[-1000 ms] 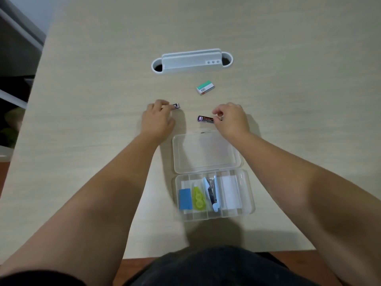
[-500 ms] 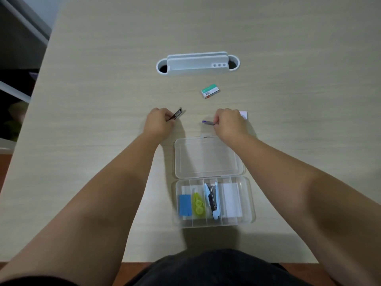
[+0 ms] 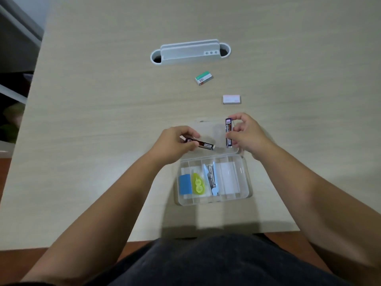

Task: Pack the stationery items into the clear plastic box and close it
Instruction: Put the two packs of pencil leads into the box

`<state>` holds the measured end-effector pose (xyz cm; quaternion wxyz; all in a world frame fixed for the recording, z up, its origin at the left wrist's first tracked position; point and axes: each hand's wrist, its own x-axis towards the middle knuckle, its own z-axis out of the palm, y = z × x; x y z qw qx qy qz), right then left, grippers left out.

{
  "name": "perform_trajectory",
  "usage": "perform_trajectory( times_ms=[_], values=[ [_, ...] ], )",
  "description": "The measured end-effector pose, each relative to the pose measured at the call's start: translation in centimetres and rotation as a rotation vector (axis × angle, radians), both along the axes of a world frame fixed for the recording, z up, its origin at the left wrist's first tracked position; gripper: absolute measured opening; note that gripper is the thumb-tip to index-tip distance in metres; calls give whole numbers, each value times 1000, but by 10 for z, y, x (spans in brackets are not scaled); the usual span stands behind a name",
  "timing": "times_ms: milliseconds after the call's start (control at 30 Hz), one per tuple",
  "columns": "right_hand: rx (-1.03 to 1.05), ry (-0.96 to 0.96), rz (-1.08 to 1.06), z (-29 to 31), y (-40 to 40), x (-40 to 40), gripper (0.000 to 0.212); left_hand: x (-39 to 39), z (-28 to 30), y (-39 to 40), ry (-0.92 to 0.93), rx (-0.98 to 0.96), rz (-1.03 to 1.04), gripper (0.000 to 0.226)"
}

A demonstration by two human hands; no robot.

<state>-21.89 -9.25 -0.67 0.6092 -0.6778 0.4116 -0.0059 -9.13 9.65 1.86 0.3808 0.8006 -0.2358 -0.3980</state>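
The clear plastic box (image 3: 245,178) lies open near the table's front edge, its lid (image 3: 208,129) flat behind it. Inside lie a blue eraser (image 3: 185,184), a yellow-green correction tape (image 3: 198,184), a light blue stapler (image 3: 212,178) and a white pad (image 3: 227,179). My left hand (image 3: 175,142) holds a dark pencil-lead case (image 3: 203,144) above the lid, pointing right. My right hand (image 3: 246,135) pinches a second dark lead case (image 3: 228,132) upright over the lid's right side. A green and white small box (image 3: 204,78) and a white small box (image 3: 231,99) lie on the table beyond.
A white desk organiser (image 3: 189,52) stands at the back middle of the light wooden table (image 3: 103,100). The table's left edge borders dark shelving (image 3: 14,58). My dark-clothed lap (image 3: 206,263) is below the front edge.
Both hands lifted the lead cases off the table and drew them back over the open lid. The white small box, hidden behind my right hand before, now shows.
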Motion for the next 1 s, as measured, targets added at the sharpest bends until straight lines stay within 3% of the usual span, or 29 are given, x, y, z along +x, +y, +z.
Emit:
perform_trajectory(
  times_ms=[267,433,533,667,1000],
  values=[
    [29,44,-118,8,19,-31,6,-43,-5,0,44,11,-138,19],
    [35,19,-182,8,19,-42,8,-60,-11,-14,-65,29,-249,13],
    [70,15,-179,7,21,-45,9,-64,-18,-18,-229,23,-287,24],
    [66,31,-87,4,29,-46,8,-61,-21,-13,-327,-25,-277,50],
    [-294,286,285,10,35,-33,14,-29,-27,7,-415,-19,-159,28]
  ],
)
